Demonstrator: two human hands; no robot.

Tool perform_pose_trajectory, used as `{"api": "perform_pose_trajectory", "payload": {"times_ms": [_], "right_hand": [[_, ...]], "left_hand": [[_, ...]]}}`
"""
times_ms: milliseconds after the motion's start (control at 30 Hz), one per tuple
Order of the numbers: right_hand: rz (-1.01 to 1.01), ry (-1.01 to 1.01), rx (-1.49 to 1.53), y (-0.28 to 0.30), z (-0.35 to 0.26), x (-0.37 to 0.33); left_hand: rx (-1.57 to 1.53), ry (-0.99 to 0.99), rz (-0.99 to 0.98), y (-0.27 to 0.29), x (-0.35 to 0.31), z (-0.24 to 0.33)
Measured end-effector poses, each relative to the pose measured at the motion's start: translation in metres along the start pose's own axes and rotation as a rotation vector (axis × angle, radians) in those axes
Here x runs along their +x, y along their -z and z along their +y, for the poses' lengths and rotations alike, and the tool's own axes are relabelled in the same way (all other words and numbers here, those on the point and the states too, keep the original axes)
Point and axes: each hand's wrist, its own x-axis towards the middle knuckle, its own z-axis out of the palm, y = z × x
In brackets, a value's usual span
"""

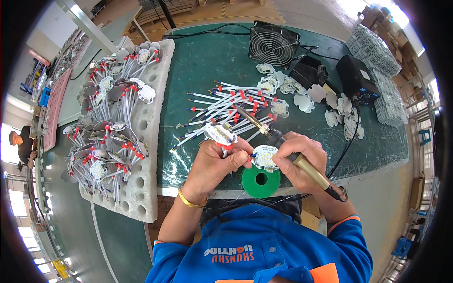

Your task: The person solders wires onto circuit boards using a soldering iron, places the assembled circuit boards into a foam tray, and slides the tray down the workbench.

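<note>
My left hand (pixel 217 165) is closed, pinching a white cable with a red clip (pixel 247 162) between thumb and finger. A white LED board (pixel 220 133) with its own red-clipped cable also sits in that hand. My right hand (pixel 302 162) wraps round a soldering iron (pixel 304 166), whose tip angles up and left over the cables. Its thumb and finger also hold the edge of a round LED board (pixel 265 157), which meets the cable end at my left fingertips. Below the board is a green spool (pixel 260 183) at the table's near edge.
Loose white cables (pixel 226 106) with red clips lie beyond my hands. LED boards (pixel 304 101) are scattered to their right. A black fan (pixel 273 45) and a black control box (pixel 357 79) stand farther back. At left, a foam block (pixel 155 118) holds bunches of wired boards (pixel 106 137).
</note>
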Motion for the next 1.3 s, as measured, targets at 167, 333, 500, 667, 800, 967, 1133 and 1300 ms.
{"api": "perform_pose_trajectory", "payload": {"times_ms": [167,333,500,667,800,967,1133,1300], "right_hand": [[0.014,-0.164,0.141,-0.003,0.001,-0.005],[0.106,-0.328,0.281,-0.014,0.012,-0.017],[0.129,-0.308,0.035,-0.011,0.017,-0.006],[0.055,-0.125,-0.478,0.027,0.058,-0.002],[-0.129,-0.068,-0.81,0.034,0.07,0.008],[-0.246,-0.048,-0.907,0.031,0.09,0.008],[-0.331,-0.135,-0.827,0.034,0.091,0.01],[-0.313,-0.166,-0.741,0.043,0.084,0.004]], "left_hand": [[0.002,-0.088,0.003,-0.002,0.005,-0.005],[0.068,-0.055,-0.046,0.001,0.011,-0.008],[0.238,-0.014,0.003,0.002,0.013,-0.011],[-0.466,-0.154,0.112,0.023,0.02,-0.015],[-0.447,-0.191,0.073,0.029,0.023,-0.007],[0.207,-0.001,0.18,0.005,0.031,0.01],[0.942,-0.412,0.197,-0.003,0.056,-0.013],[1.386,-0.369,0.153,-0.023,0.054,-0.004]]}}
